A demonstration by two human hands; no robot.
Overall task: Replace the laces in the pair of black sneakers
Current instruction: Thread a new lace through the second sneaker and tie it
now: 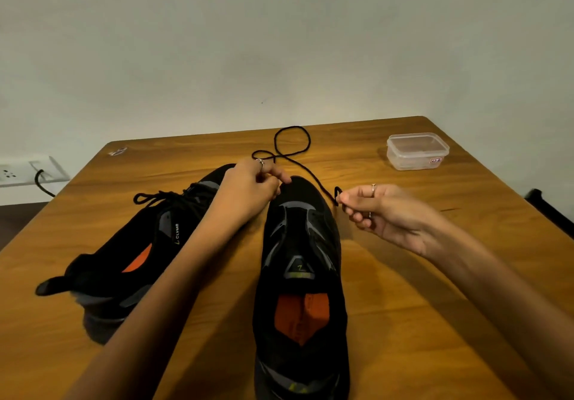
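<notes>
A wooden table (435,291) is filling the lower half of the view, its far edge lying against a plain pale wall (279,42). A clear plastic box (417,151) with its lid on and a small red-and-white label on its front is sitting near the far right corner of the table, and a small scrap (117,151) is lying near the far left corner. A white socket (29,171) is showing on the wall at the left edge, with a black cable (42,183) hanging from it.
</notes>
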